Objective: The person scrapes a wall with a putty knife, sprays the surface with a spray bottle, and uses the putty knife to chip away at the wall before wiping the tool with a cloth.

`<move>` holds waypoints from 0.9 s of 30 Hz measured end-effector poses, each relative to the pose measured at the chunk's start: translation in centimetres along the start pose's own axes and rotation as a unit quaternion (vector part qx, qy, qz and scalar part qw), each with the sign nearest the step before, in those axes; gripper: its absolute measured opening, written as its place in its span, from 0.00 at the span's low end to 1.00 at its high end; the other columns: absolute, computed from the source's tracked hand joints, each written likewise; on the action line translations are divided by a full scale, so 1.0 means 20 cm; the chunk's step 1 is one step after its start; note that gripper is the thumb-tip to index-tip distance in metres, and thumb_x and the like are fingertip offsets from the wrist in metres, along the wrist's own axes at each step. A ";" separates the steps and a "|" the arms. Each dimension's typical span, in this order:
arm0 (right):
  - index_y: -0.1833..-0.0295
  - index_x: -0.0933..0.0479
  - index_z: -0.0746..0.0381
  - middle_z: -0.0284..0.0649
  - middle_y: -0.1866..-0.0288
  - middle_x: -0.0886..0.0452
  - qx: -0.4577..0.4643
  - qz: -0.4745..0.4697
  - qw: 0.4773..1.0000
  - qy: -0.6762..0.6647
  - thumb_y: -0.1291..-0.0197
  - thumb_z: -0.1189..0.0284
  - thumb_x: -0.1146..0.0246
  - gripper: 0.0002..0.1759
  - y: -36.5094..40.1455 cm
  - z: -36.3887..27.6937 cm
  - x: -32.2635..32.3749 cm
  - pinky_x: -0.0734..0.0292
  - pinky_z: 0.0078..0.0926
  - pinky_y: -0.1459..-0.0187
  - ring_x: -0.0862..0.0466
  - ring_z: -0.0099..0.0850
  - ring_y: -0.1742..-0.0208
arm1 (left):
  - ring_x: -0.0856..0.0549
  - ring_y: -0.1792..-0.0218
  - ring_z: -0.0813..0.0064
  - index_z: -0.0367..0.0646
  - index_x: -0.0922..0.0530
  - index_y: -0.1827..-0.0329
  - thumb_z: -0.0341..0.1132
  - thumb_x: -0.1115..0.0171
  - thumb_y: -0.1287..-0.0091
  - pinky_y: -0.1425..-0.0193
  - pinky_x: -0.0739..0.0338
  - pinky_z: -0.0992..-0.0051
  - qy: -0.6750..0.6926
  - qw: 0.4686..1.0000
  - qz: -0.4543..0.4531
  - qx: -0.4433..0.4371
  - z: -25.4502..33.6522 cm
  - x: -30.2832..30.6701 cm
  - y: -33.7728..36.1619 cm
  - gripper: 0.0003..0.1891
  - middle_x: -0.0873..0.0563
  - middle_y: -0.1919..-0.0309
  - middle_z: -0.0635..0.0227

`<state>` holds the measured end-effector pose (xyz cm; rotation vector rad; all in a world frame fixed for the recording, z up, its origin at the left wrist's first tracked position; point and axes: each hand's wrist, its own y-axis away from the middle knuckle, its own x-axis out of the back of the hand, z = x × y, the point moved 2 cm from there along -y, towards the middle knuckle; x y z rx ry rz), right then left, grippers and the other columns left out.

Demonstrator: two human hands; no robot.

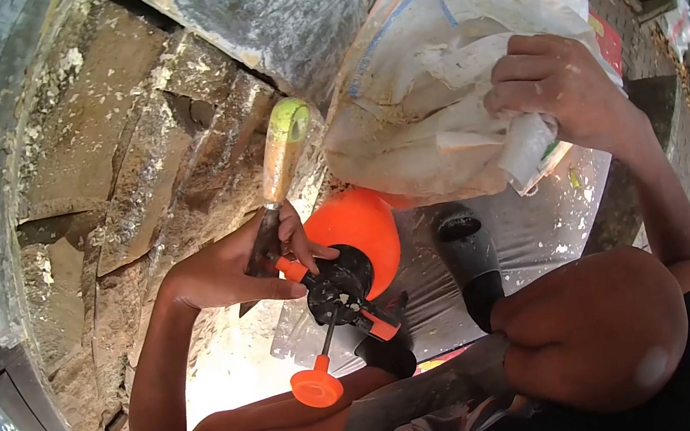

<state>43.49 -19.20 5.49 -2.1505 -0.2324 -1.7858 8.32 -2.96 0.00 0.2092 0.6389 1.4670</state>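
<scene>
My left hand (266, 261) is closed around a trowel (276, 158) and the top of a pump sprayer (353, 237). The trowel's worn handle with a green end points up; its dark blade lies partly behind my hand. The sprayer has an orange tank and a black head, and its orange plunger knob (317, 386) extends toward me. Farther right, my right hand (551, 85) has curled fingers against a dusty white sack (425, 92). Crumpled translucent plastic (528, 148) sticks out below those fingers, which appear to grip it. Its contents, if any, are hidden.
A rough stone-clad wall (110, 173) rises close on the left, with a grey slab (266, 18) above it. Grey sheeting (529, 226) with pale crumbs covers the ground. My bent knee (601, 328) and dark boot (466, 255) are near the sprayer.
</scene>
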 end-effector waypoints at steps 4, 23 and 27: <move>0.65 0.18 0.59 0.34 0.66 0.19 -0.008 0.046 0.998 -0.045 0.58 0.71 0.30 0.11 0.01 0.03 0.15 0.23 0.33 0.66 0.19 0.35 0.63 | 0.25 0.27 0.61 0.48 0.41 0.53 0.23 0.30 0.35 0.56 0.21 0.80 -0.009 1.000 -0.017 -0.016 -0.01 0.01 -0.01 0.24 0.19 0.55 0.65; 0.51 0.14 0.58 0.39 0.56 0.17 -0.077 0.077 0.992 -0.065 0.53 0.77 0.28 0.20 -0.05 0.15 0.32 0.19 0.32 0.50 0.16 0.37 0.51 | 0.28 0.25 0.59 0.46 0.41 0.55 0.19 0.32 0.34 0.40 0.17 0.69 -0.007 0.999 -0.049 -0.002 0.08 -0.02 -0.07 0.23 0.19 0.53 0.61; 0.45 0.15 0.56 0.38 0.49 0.16 -0.080 -0.023 0.986 -0.145 0.44 0.77 0.32 0.19 -0.13 0.28 0.17 0.21 0.34 0.44 0.16 0.35 0.45 | 0.29 0.24 0.59 0.48 0.40 0.56 0.26 0.29 0.33 0.34 0.23 0.67 -0.026 0.999 -0.033 0.024 0.10 0.00 -0.06 0.22 0.20 0.53 0.62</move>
